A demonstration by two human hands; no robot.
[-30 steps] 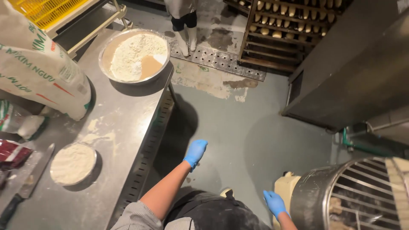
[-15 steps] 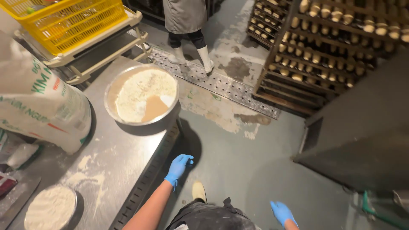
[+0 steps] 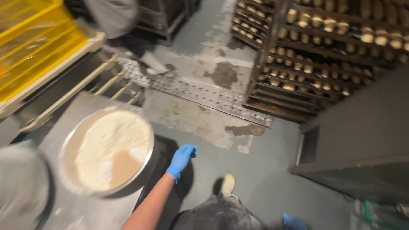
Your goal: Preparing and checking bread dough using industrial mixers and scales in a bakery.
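Fingers of both blue-gloved hands hold nothing.
Left hand (image 3: 182, 156) hangs loosely curled above the floor, just beside the table (image 3: 98, 208) carrying a flour-filled metal bowl (image 3: 106, 151); right hand (image 3: 294, 222) barely shows, its grip unclear.

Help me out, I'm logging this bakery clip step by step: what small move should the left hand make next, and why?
Probably a short reach leftward to the metal bowl's rim. The left hand, in a blue glove, hangs empty over the floor just beside the steel table, and the bowl of flour is the nearest thing. The right hand is barely in view at the bottom edge.
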